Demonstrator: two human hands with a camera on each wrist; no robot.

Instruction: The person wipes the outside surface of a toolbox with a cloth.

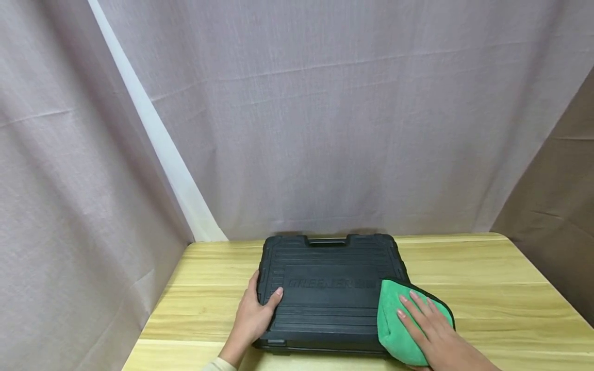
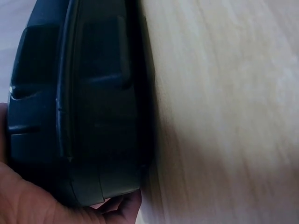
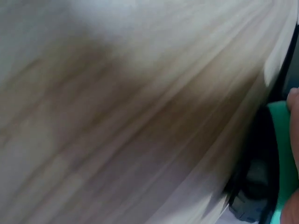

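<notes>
A black plastic tool case (image 1: 327, 288) lies flat and closed on the wooden table (image 1: 487, 288), handle toward the back. My left hand (image 1: 255, 314) grips the case's left edge, thumb on the lid; the left wrist view shows the case side (image 2: 79, 102) close up with my palm (image 2: 28, 200) against it. My right hand (image 1: 424, 324) lies flat with straight fingers on a green cloth (image 1: 394, 330) that covers the case's front right corner. In the blurred right wrist view, a strip of green cloth (image 3: 282, 144) shows at the right edge.
Grey curtains (image 1: 325, 113) hang close behind and to the left of the table, with a brown panel (image 1: 557, 206) at the right. Bare tabletop lies to the right of the case and in a narrow strip to its left.
</notes>
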